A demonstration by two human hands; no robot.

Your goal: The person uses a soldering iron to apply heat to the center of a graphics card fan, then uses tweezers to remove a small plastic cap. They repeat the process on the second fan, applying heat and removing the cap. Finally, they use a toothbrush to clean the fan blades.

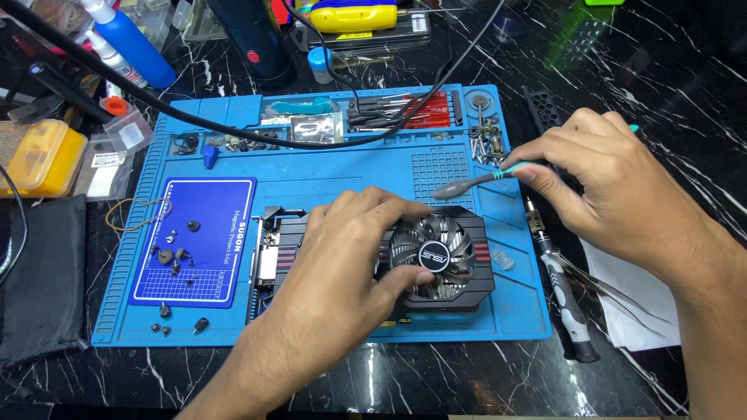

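Head view: the left hand [350, 249] lies spread over a graphics card [373, 260] that sits flat on a blue work mat [327, 167], near the mat's front edge. Its palm and fingers cover the card's left and middle part, and the thumb presses against the rim of the round fan [440, 257], whose grey blades and dark hub show just right of the fingers. The grip is a loose hold-down, fingers bent over the black shroud.

The right hand [615, 194] hovers above the mat's right edge, pinching a slim teal-handled brush [475, 183] between thumb and fingertips. The tool's grey tip points left and sits just above the card's upper right corner; whether it touches the card cannot be told.

A screwdriver [564, 299] with a black and grey handle lies on the mat's right border, partly on the black marble tabletop [436, 381]. Tweezers [615, 292] rest on a white sheet beside it. A dark blue magnetic pad [198, 241] with loose screws lies left of the card. A black cable [233, 128] crosses the mat's rear trays.
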